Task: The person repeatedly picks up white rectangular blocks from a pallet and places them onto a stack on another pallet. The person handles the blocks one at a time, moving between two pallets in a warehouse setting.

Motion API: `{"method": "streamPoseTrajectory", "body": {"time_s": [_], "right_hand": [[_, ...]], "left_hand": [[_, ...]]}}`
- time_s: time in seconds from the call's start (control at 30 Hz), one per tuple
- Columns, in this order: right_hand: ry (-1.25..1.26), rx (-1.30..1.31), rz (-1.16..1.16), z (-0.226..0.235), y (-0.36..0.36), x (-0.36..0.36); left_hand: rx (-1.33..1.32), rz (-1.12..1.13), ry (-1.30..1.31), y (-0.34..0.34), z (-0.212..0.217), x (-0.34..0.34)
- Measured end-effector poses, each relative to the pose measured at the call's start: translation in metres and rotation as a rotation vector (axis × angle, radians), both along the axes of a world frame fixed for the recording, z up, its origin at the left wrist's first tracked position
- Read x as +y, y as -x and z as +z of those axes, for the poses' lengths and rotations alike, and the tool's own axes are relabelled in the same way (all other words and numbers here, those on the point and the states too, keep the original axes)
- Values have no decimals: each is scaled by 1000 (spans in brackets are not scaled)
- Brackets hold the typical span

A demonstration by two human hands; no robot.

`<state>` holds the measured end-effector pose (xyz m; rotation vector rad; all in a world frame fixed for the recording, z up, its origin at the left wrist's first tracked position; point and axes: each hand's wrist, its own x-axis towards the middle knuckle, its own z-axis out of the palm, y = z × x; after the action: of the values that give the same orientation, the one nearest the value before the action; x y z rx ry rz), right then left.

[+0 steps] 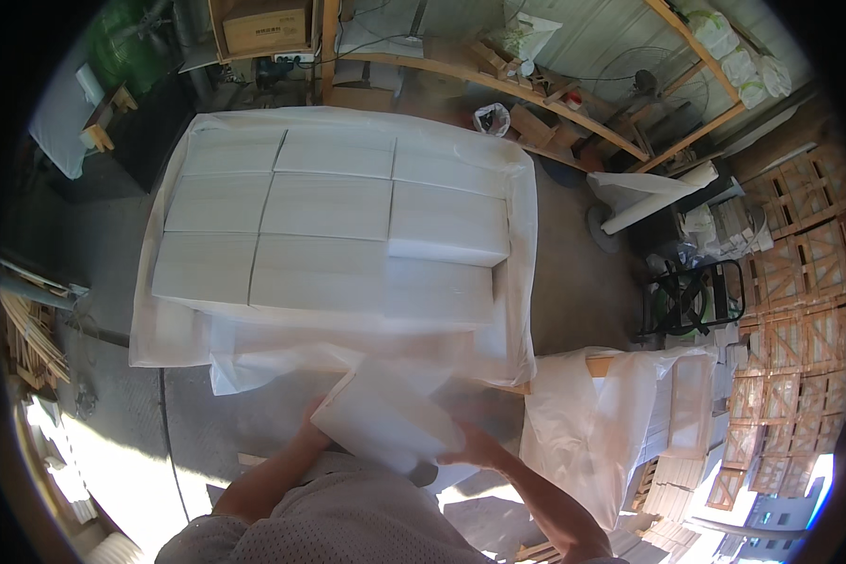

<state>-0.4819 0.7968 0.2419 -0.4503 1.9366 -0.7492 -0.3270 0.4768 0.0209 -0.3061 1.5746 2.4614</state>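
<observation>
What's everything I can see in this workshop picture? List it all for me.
white blocks: about nine on top, white, stacked on a plastic-lined pallet, centre
plastic sheet: one, clear white, draped around the stack
white block in hand: one, white, tilted, low centre
second wrapped stack: one, white, lower right
wooden crates: many, brown, right edge
cardboard box: one, brown, top shelf
fan: one, dark, upper right
left hand: under the held block's left side
right hand: on its right side
</observation>
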Motion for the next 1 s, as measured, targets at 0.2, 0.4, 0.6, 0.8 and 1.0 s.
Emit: {"method": "streamPoseTrajectory", "body": {"time_s": [0.2, 0.4, 0.6, 0.8, 1.0], "right_hand": [[-177, 171, 270, 7, 91, 5], [-143, 25, 259, 3, 153, 3], [-200, 29, 405, -3, 209, 5], [-118, 151, 493, -13, 256, 9], [-251, -12, 482, -45, 302, 7]], "left_hand": [[-181, 66, 205, 51, 19, 31], [-172, 253, 108, 106, 35, 69], [-319, 658, -1304, 134, 29, 99], [-236, 799, -1395, 155, 21, 124], [-99, 812, -1258, 174, -13, 136]]}}
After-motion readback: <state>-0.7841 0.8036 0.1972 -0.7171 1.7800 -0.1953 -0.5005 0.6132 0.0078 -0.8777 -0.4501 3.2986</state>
